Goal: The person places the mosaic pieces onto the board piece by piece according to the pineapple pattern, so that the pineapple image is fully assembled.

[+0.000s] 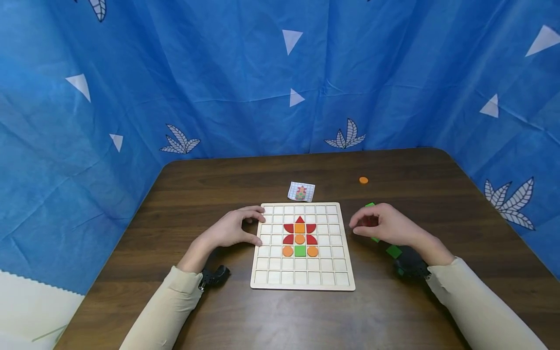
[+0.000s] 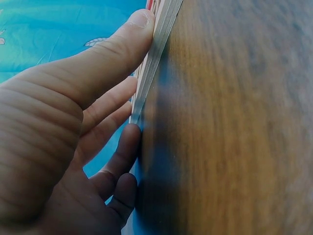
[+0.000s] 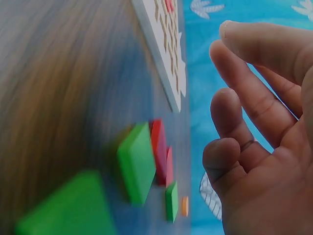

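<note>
A pale wooden grid board lies flat on the table. Red, orange and green pieces fill some of its middle squares, with an orange square and a green square in the centre column. My left hand rests its thumb and fingertips along the board's left edge; the left wrist view shows the thumb against that edge. Just beyond the right side, my right hand hovers with loosely bent fingers. No piece shows between its fingertips. Beneath it lie green pieces and red pieces, partly hidden in the head view.
Behind the board lies a small picture card with a coloured pattern on a grid. An orange disc sits farther back on the right. Around the dark wooden table hangs a blue patterned curtain.
</note>
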{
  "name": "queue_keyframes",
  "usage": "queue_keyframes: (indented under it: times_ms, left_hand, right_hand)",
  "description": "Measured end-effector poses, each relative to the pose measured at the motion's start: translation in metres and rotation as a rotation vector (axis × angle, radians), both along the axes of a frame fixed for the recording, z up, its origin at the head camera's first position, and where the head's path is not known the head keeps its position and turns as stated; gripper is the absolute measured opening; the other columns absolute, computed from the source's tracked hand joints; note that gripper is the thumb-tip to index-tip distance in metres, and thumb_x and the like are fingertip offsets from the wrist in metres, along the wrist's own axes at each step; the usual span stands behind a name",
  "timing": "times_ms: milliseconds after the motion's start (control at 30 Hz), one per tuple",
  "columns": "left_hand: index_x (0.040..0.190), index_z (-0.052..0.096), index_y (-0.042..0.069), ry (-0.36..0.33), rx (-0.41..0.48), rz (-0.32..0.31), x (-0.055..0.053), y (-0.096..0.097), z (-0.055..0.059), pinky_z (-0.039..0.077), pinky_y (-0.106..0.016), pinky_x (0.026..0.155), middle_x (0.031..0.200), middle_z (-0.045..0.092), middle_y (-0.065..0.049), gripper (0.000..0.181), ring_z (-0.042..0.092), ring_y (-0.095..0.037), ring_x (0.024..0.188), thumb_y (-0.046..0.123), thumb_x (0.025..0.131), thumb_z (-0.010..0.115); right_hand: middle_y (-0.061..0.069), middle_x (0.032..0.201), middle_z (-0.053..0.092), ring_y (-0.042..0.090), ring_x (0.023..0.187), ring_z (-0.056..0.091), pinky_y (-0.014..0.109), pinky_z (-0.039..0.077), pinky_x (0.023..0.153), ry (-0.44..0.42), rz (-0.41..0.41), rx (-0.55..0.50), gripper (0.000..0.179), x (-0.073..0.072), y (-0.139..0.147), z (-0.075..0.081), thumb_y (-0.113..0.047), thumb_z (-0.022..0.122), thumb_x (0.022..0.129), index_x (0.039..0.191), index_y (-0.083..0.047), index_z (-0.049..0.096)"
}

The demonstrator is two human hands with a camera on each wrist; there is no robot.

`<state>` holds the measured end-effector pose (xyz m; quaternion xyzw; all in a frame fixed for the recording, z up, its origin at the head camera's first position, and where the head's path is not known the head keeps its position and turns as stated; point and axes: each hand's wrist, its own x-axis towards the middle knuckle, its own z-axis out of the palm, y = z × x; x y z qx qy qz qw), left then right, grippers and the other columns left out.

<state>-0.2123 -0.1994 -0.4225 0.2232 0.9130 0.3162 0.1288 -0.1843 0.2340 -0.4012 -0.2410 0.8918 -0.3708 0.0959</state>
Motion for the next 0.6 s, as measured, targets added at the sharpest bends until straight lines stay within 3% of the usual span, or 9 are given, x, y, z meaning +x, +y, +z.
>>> queue_keyframes:
  times_ms: [333, 600]
  left_hand:
    - [0.119, 0.070, 0.026, 0.002, -0.010, 0.000, 0.001, -0.001, -0.002, 0.044, -0.047, 0.114, 0.155, 0.051, 0.003, 0.053, 0.052, -0.024, 0.136, 0.044, 0.075, 0.091]
    - [0.119, 0.070, 0.026, -0.003, -0.009, 0.005, 0.000, 0.000, 0.000, 0.041, -0.048, 0.117, 0.155, 0.051, 0.003, 0.052, 0.046, -0.025, 0.143, 0.042, 0.074, 0.092]
  right_hand:
    - [-0.002, 0.093, 0.073, 0.014, 0.073, 0.057, 0.026, 0.048, 0.060, -0.007, -0.023, -0.011, 0.014, 0.009, 0.044, -0.005, -0.018, 0.081, 0.090, 0.104, -0.020, 0.076]
    - [0.004, 0.092, 0.068, 0.015, 0.077, 0.057, 0.027, 0.049, 0.058, -0.026, 0.104, -0.113, 0.021, 0.017, 0.075, -0.014, -0.012, 0.082, 0.088, 0.107, -0.015, 0.075]
